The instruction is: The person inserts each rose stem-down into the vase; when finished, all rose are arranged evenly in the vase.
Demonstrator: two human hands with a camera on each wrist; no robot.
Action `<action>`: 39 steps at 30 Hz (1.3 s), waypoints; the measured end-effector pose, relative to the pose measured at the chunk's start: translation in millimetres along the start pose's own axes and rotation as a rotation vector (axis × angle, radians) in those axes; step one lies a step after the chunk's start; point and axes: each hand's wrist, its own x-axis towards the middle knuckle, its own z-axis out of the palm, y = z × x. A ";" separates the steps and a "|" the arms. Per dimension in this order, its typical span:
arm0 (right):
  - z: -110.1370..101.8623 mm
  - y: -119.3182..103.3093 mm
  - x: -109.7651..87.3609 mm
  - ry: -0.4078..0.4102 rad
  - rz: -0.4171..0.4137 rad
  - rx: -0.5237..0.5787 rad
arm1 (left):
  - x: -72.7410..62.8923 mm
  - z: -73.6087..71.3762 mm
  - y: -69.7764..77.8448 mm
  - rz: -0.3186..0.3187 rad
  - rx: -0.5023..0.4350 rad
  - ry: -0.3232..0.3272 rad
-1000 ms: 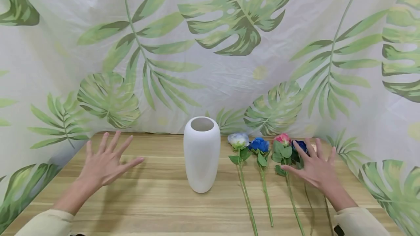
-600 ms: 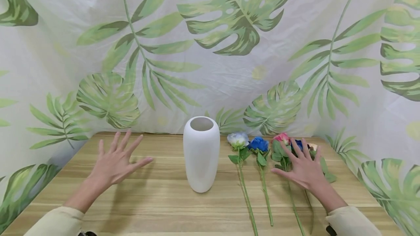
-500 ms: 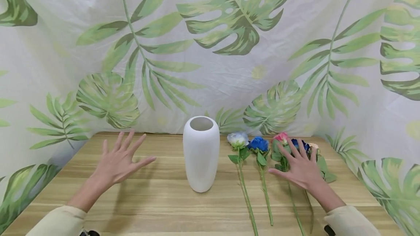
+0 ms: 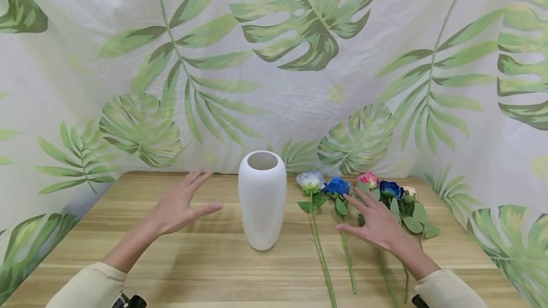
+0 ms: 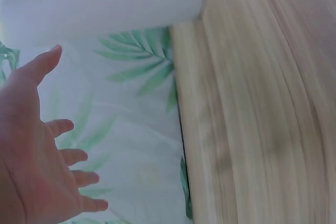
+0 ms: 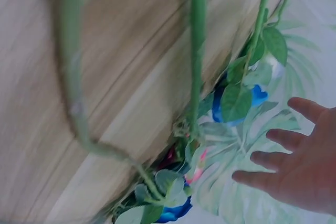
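A tall white vase (image 4: 262,208) stands upright near the middle of the wooden table. To its left my left hand (image 4: 177,206) hovers apart from it, fingers straight and thumb toward the vase; the left wrist view shows the vase (image 5: 105,3) beyond the thumb. My right hand (image 4: 376,220) is held over the flower stems, fingers spread, holding nothing. Around it lie a white-blue flower (image 4: 310,182), a blue flower (image 4: 337,186), a pink flower (image 4: 367,180), a dark blue flower (image 4: 391,189) and a peach flower (image 4: 409,190). The right hand covers part of the pink flower's stem and leaves.
The wooden table (image 4: 205,274) reaches back to a hanging cloth (image 4: 291,94) printed with green leaves. The flowers lie with heads toward the back edge and long stems toward the front.
Both hands have moved inward, the left hand rightward toward the vase and the right hand leftward over the stems. The dark blue and peach flowers are now uncovered. Vase and flowers stay put.
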 end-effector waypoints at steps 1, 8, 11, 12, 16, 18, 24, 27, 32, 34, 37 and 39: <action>0.1 -2.2 0.0 -0.011 0.003 0.018 | 0.6 0.4 2.9 0.004 -0.033 -0.006; -0.5 -20.2 -2.0 -0.036 -0.017 0.153 | 6.9 2.6 23.0 0.037 -0.216 0.025; 0.3 -27.5 -4.3 -0.048 -0.040 0.225 | 11.6 4.4 32.3 0.067 -0.295 0.061; 1.1 -29.3 -5.0 -0.053 -0.043 0.248 | 13.5 5.2 35.2 0.076 -0.328 0.073; 4.4 -34.5 -6.1 -0.095 -0.059 0.368 | 20.3 6.7 47.2 0.125 -0.452 0.121; 6.1 -36.4 -6.5 -0.134 -0.047 0.442 | 23.7 6.9 52.6 0.138 -0.522 0.139; 9.9 -42.7 -11.6 -0.341 0.080 0.663 | 31.4 7.1 64.9 0.150 -0.703 0.171; 12.9 -44.8 -15.0 -0.458 0.140 0.740 | 33.8 8.3 67.4 0.153 -0.751 0.180; 19.1 -44.5 -19.0 -0.576 0.164 0.815 | 36.3 10.0 71.2 0.176 -0.795 0.195; 21.2 -46.1 -20.6 -0.589 0.185 0.842 | 37.4 10.5 72.8 0.185 -0.809 0.201; 23.2 -50.9 -22.5 -0.592 0.240 0.876 | 39.1 11.3 74.6 0.196 -0.825 0.212; 24.2 -53.9 -23.1 -0.595 0.260 0.883 | 39.8 11.7 75.8 0.202 -0.837 0.220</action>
